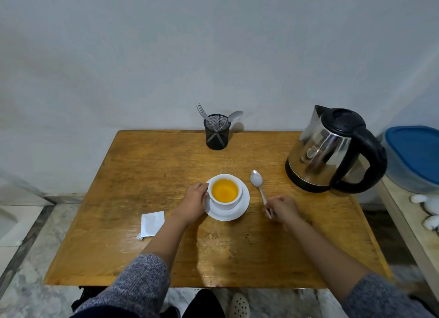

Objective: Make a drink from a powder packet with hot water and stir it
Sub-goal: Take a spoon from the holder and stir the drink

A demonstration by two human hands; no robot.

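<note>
I'm gripping the spoon (pixel 259 189) handle in my right hand (pixel 282 208), bowl pointing away, just right of the cup (pixel 225 191); left hand (pixel 194 202) is curling around the cup's side.

Left hand (pixel 194 200) extended forward, fingers curled in a closed grip, forearm angled inward from lower left. Right hand (pixel 282 208) lowered, fingers pinched together, knuckles up. Both forearms bare below grey knit sleeves (pixel 133 284).
</note>
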